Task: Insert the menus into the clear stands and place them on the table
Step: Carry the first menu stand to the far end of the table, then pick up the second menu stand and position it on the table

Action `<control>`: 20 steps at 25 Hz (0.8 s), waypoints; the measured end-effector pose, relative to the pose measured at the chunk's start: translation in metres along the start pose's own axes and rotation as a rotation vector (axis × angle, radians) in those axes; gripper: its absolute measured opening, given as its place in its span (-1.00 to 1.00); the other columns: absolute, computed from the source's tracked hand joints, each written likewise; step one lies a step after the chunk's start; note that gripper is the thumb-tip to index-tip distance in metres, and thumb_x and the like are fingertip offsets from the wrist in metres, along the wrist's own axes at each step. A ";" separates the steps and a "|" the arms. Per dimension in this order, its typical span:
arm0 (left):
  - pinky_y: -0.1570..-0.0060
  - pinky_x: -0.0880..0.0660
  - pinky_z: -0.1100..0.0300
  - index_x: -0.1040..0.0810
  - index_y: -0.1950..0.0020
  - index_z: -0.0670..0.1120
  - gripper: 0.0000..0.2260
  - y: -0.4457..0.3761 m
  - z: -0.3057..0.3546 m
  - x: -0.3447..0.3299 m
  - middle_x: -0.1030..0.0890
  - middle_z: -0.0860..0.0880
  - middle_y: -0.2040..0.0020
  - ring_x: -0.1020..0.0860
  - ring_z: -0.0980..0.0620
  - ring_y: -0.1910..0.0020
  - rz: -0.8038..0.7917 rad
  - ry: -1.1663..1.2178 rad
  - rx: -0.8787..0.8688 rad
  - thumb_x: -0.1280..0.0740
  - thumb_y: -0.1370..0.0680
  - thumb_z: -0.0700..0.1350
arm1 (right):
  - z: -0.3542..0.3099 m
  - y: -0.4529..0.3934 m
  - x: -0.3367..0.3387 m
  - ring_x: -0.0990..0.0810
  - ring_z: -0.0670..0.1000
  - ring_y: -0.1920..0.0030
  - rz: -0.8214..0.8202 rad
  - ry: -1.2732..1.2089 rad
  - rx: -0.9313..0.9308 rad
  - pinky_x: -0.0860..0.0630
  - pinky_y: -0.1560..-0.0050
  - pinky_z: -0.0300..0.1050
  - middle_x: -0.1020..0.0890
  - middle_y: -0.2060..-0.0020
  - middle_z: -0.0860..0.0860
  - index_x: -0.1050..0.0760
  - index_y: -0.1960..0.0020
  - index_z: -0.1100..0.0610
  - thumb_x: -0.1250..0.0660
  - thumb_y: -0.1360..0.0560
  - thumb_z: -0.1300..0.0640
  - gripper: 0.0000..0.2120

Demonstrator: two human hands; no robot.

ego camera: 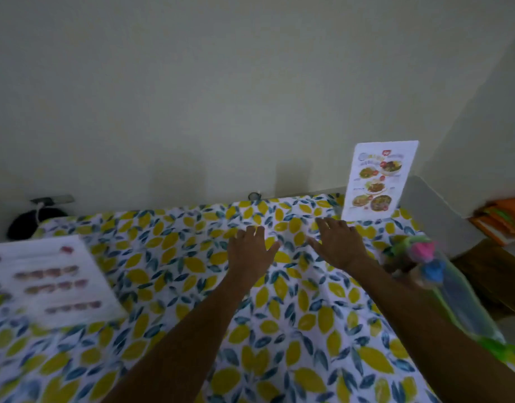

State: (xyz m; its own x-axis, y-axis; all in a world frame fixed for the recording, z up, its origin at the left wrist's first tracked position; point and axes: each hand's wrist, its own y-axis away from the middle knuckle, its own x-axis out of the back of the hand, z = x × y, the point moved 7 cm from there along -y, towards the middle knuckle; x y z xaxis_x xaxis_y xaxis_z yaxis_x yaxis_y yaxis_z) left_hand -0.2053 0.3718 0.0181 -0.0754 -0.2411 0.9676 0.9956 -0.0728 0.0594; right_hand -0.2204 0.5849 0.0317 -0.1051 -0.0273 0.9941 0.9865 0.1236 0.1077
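A menu with food pictures stands upright in a clear stand (pixel 378 181) at the far right edge of the table (pixel 175 257), which wears a leaf-patterned cloth. Another menu sheet (pixel 51 282) lies flat on the left side of the table, blurred. My left hand (pixel 250 251) rests palm down on the cloth near the middle, fingers apart and empty. To its right, my right hand (pixel 339 242) is also spread flat and empty, just in front of the standing menu without touching it.
A clear wrapped bundle with pink, blue and green items (pixel 425 257) lies on the table's right edge. Orange folders (pixel 500 219) sit on a shelf to the right. A dark object with a cord (pixel 32 222) lies behind the far left corner. The wall runs close behind the table.
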 end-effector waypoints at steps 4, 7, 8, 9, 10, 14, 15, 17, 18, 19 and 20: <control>-0.40 -0.31 -0.13 -0.29 -0.51 -0.07 -0.33 0.083 -0.119 0.013 -0.37 -0.12 -0.49 -0.35 -0.17 -0.45 -0.007 0.004 0.108 -0.03 -0.57 0.35 | -0.139 0.033 -0.011 -0.40 0.26 -0.37 -0.023 0.011 0.138 -0.40 -0.28 0.19 -0.38 -0.45 0.16 -0.17 -0.53 0.13 -0.04 -0.57 -0.29 -0.31; -0.34 -0.36 -0.09 -0.36 -0.46 -0.07 -0.34 0.134 -0.200 0.026 -0.45 -0.12 -0.43 -0.43 -0.15 -0.37 0.017 -0.017 0.220 -0.03 -0.56 0.36 | -0.228 0.046 -0.020 -0.40 0.26 -0.36 -0.053 0.001 0.230 -0.41 -0.28 0.19 -0.39 -0.44 0.16 -0.16 -0.54 0.13 -0.05 -0.58 -0.28 -0.32; -0.29 -0.38 -0.07 -0.40 -0.43 -0.07 -0.35 0.149 -0.225 0.031 -0.49 -0.11 -0.37 -0.47 -0.16 -0.32 0.035 -0.017 0.260 -0.05 -0.56 0.36 | -0.258 0.050 -0.022 -0.40 0.26 -0.36 -0.053 0.000 0.268 -0.43 -0.28 0.19 -0.39 -0.44 0.16 -0.17 -0.53 0.13 -0.05 -0.58 -0.28 -0.32; -0.25 -0.39 -0.07 -0.44 -0.38 -0.06 -0.38 0.164 -0.249 0.036 -0.53 -0.11 -0.32 -0.50 -0.16 -0.27 0.054 -0.017 0.299 -0.07 -0.55 0.36 | -0.286 0.053 -0.023 -0.40 0.26 -0.37 -0.055 -0.003 0.304 -0.44 -0.29 0.20 -0.39 -0.44 0.16 -0.17 -0.53 0.14 -0.05 -0.58 -0.28 -0.32; -0.21 -0.40 -0.07 -0.47 -0.33 -0.06 -0.40 0.178 -0.272 0.040 -0.56 -0.10 -0.27 -0.52 -0.16 -0.23 0.068 -0.022 0.337 -0.09 -0.55 0.35 | -0.311 0.056 -0.025 -0.40 0.26 -0.38 -0.066 -0.012 0.333 -0.43 -0.30 0.20 -0.39 -0.44 0.17 -0.18 -0.53 0.14 -0.05 -0.58 -0.28 -0.32; -0.02 -0.50 -0.05 -0.55 -0.26 -0.07 -0.42 0.220 -0.346 0.045 -0.63 -0.13 -0.14 -0.60 -0.18 -0.06 0.112 -0.055 0.451 -0.14 -0.51 0.34 | -0.387 0.062 -0.039 -0.37 0.25 -0.39 -0.104 -0.049 0.395 -0.39 -0.34 0.22 -0.38 -0.44 0.16 -0.18 -0.52 0.13 -0.07 -0.58 -0.27 -0.33; 0.01 -0.51 -0.05 -0.54 -0.27 -0.08 -0.41 0.227 -0.362 0.045 -0.64 -0.14 -0.11 -0.61 -0.18 -0.04 0.108 -0.061 0.478 -0.14 -0.51 0.34 | -0.403 0.061 -0.042 -0.40 0.25 -0.37 -0.105 -0.042 0.410 -0.41 -0.31 0.21 -0.41 -0.42 0.16 -0.19 -0.51 0.14 -0.06 -0.58 -0.27 -0.34; -0.01 -0.51 -0.06 -0.52 -0.26 -0.11 -0.41 0.238 -0.402 0.042 -0.63 -0.15 -0.09 -0.60 -0.20 -0.04 0.106 -0.055 0.533 -0.16 -0.52 0.34 | -0.435 0.058 -0.054 -0.43 0.26 -0.34 -0.116 -0.050 0.433 -0.45 -0.26 0.19 -0.44 -0.39 0.18 -0.21 -0.49 0.16 -0.08 -0.57 -0.26 -0.34; -0.03 -0.50 -0.07 -0.51 -0.26 -0.12 -0.41 0.241 -0.421 0.043 -0.62 -0.16 -0.09 -0.60 -0.21 -0.06 0.109 -0.047 0.550 -0.17 -0.53 0.33 | -0.449 0.054 -0.061 -0.43 0.26 -0.34 -0.126 -0.063 0.435 -0.45 -0.26 0.19 -0.44 -0.39 0.19 -0.21 -0.49 0.17 -0.09 -0.57 -0.26 -0.33; -0.06 -0.49 -0.08 -0.50 -0.27 -0.13 -0.41 0.242 -0.440 0.043 -0.62 -0.17 -0.11 -0.59 -0.22 -0.09 0.109 -0.035 0.562 -0.16 -0.53 0.33 | -0.461 0.050 -0.068 -0.43 0.26 -0.35 -0.142 -0.078 0.426 -0.47 -0.26 0.19 -0.44 -0.38 0.20 -0.21 -0.49 0.17 -0.10 -0.57 -0.27 -0.33; -0.10 -0.48 -0.09 -0.48 -0.30 -0.12 -0.41 0.240 -0.457 0.043 -0.60 -0.17 -0.15 -0.57 -0.22 -0.14 0.100 -0.029 0.576 -0.15 -0.54 0.33 | -0.470 0.046 -0.076 -0.44 0.26 -0.35 -0.159 -0.100 0.409 -0.49 -0.25 0.19 -0.45 -0.37 0.20 -0.22 -0.48 0.17 -0.11 -0.56 -0.27 -0.33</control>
State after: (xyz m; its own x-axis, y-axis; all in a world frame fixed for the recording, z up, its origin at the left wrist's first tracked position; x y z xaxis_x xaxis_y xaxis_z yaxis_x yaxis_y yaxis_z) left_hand 0.0048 -0.0986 -0.0380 0.0146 -0.1928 0.9811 0.8683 0.4890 0.0832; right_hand -0.1079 0.1260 -0.0459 -0.2829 0.0158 0.9590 0.8284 0.5080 0.2360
